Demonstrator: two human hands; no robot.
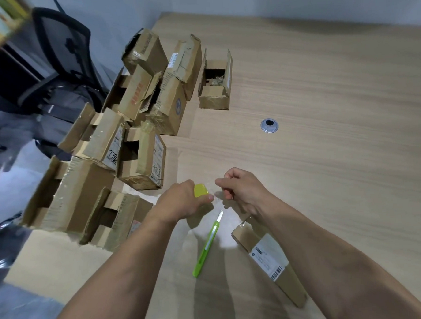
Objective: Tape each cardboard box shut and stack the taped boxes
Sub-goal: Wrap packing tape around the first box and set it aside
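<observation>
While my left hand [182,202] curls round the yellow tape roll [201,190], my right hand [240,192] pinches what I judge is the tape end [218,199], faint and clear, to draw a strip for sealing. Green cutter [206,247] lies just below them, within reach. One closed box [265,254] sits lower right under my forearm; open boxes [121,149] crowd the wooden table's [323,104] left edge. Office chair [62,57] upper left.

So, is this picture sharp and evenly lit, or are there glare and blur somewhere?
Head view: a bright glare patch lies on the table beside the green utility knife; the arms cast soft shadows near it; the top-left corner is blurred; the wide lens tilts and bends the table edges.
</observation>
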